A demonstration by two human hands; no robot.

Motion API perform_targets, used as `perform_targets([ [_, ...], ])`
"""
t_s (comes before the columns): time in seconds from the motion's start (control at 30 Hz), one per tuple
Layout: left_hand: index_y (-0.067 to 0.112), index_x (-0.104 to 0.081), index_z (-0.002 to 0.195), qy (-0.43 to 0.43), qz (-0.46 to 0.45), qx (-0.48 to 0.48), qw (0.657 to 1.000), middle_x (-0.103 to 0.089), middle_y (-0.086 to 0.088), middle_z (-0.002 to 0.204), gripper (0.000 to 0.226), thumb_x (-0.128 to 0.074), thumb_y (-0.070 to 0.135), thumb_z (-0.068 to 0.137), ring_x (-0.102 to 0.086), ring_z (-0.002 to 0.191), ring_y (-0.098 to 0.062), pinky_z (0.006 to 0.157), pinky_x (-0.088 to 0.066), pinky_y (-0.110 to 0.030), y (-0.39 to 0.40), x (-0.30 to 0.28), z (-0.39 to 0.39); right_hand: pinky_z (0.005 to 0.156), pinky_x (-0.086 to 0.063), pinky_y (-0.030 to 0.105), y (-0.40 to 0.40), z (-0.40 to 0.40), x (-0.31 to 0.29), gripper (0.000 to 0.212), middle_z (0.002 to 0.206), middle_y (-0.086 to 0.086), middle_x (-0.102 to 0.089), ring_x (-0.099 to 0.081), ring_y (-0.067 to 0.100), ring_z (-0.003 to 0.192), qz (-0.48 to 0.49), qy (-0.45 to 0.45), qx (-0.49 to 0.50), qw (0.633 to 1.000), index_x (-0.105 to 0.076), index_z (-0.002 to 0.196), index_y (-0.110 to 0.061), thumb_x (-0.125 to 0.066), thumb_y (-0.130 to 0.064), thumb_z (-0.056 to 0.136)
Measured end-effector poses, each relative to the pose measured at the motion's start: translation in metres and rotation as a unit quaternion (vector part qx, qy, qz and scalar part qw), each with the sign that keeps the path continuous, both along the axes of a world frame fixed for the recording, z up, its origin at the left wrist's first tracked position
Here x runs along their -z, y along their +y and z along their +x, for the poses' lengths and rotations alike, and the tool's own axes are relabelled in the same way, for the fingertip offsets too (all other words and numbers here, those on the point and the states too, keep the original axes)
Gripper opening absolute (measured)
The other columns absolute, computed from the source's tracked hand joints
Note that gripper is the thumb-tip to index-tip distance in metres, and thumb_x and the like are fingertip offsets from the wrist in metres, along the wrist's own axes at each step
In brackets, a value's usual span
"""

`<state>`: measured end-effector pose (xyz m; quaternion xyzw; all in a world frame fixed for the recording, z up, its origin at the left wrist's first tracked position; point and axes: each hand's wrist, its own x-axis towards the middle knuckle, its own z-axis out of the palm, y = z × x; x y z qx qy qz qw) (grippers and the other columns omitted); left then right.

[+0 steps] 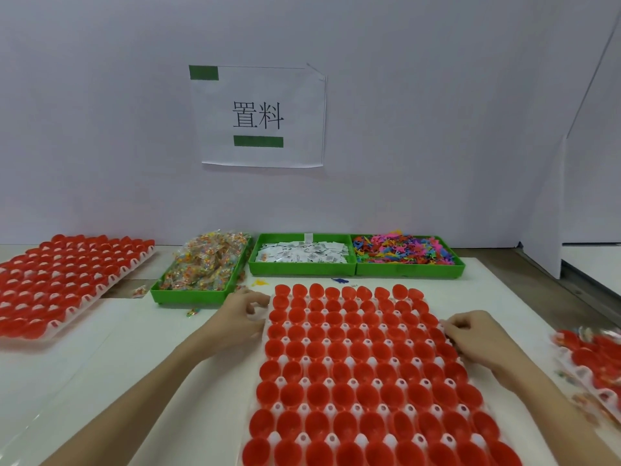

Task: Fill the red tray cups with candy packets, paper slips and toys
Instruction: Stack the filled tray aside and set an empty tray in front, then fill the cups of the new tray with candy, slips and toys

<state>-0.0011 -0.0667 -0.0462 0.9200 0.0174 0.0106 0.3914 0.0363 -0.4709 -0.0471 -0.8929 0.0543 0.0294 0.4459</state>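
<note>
A white tray of empty red cups [356, 361] lies on the table right in front of me. My left hand [240, 317] rests at its left edge with fingers curled and apart, and I see nothing in it. My right hand [470, 334] grips the tray's right edge. Behind the tray stand three green bins: candy packets [205, 264] at the left, paper slips [300, 255] in the middle, colourful plastic toys [405, 253] at the right.
A second tray of red cups [64, 280] lies at the far left. A third tray [591, 361] with filled cups sits at the right edge. Loose toys [339, 280] and a candy packet [139, 291] lie near the bins. A white wall with a paper sign [258, 117] stands behind.
</note>
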Motion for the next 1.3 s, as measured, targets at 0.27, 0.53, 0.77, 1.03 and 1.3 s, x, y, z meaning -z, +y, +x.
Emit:
perform_targets([
  [0.27,0.030,-0.085,0.089,-0.050,-0.074,-0.017,0.996,-0.072,0.004,0.104,0.018,-0.078,0.013,0.090,-0.065,0.093,-0.018,0.090,-0.052,-0.040,-0.003,0.010,0.014,0.049,-0.049,0.024,-0.008,0.016,-0.001,0.036,0.062,0.007,-0.072,-0.062,0.016,0.053,0.000,0.000,-0.050,0.999,-0.075,0.075,-0.003,-0.060,-0.021,0.102],
  [0.53,0.040,-0.079,0.067,-0.102,-0.085,-0.095,0.987,-0.075,0.016,0.082,0.026,-0.089,0.019,0.078,-0.063,0.069,-0.009,0.069,-0.054,-0.040,-0.016,0.018,0.019,0.056,-0.055,0.025,-0.041,0.019,-0.004,0.028,0.091,0.024,-0.073,-0.065,0.021,0.069,0.206,0.095,-0.159,0.961,-0.079,0.093,0.000,-0.060,-0.020,0.099],
  [0.77,0.048,-0.075,0.064,-0.135,-0.051,-0.119,0.982,-0.076,0.016,0.081,0.032,-0.088,0.023,0.079,-0.057,0.058,0.011,0.059,-0.041,-0.023,-0.020,0.026,0.021,0.077,-0.062,0.030,-0.061,0.025,-0.005,0.034,0.116,0.030,-0.069,-0.070,0.028,0.090,0.277,0.165,-0.211,0.923,-0.072,0.120,0.002,-0.062,-0.018,0.093],
  [1.03,0.047,-0.075,0.063,-0.141,-0.039,-0.126,0.981,-0.075,0.021,0.077,0.030,-0.086,0.025,0.080,-0.062,0.064,0.008,0.062,-0.048,-0.026,-0.022,0.027,0.022,0.089,-0.060,0.035,-0.068,0.029,-0.003,0.035,0.125,0.032,-0.065,-0.070,0.032,0.103,0.292,0.179,-0.248,0.906,-0.068,0.126,0.001,-0.058,-0.017,0.099],
  [1.3,0.034,-0.072,0.064,-0.173,0.005,-0.136,0.976,-0.073,0.016,0.078,0.022,-0.086,0.039,0.080,-0.066,0.078,-0.004,0.074,-0.055,-0.033,-0.023,0.033,0.026,0.084,-0.061,0.034,-0.076,0.030,0.001,0.036,0.119,0.029,-0.068,-0.072,0.030,0.098,0.333,0.174,-0.227,0.899,-0.068,0.125,0.004,-0.060,-0.013,0.094],
])
